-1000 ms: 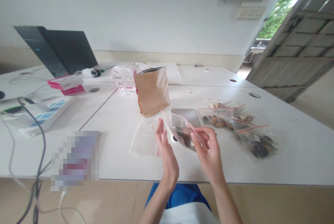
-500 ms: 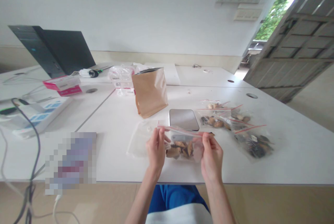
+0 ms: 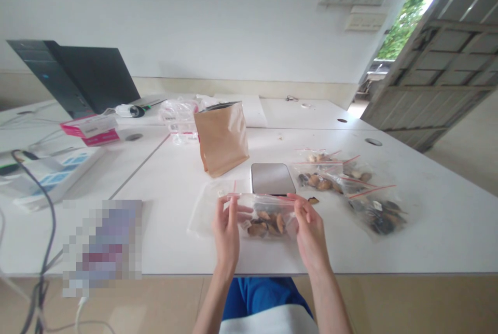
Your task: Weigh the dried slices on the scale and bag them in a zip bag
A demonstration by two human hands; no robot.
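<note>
A clear zip bag [image 3: 268, 224] with brown dried pieces inside hangs between my two hands, close to the table's front edge. My left hand [image 3: 227, 225] pinches the left end of its red-lined top. At the opposite end, my right hand [image 3: 309, 225] has its fingers closed on the same strip. Just behind the bag lies a small scale [image 3: 273, 178] with a bare metal top. Flat clear plastic bags [image 3: 202, 214] lie to the left of my left hand. A loose brown piece [image 3: 313, 200] rests on the table beyond my right hand.
Several filled zip bags [image 3: 373, 214] lie on the right. A brown paper bag [image 3: 221, 139] stands behind the scale. To the left are a blurred-out flat object [image 3: 107, 243], a power strip [image 3: 58, 176], a pink box [image 3: 91, 129], cables and a black computer case [image 3: 97, 80].
Both hands have shifted slightly left, the right one more, and its fingers have moved inward along the bag's top. The dried pieces have settled a little differently; my view moved slightly.
</note>
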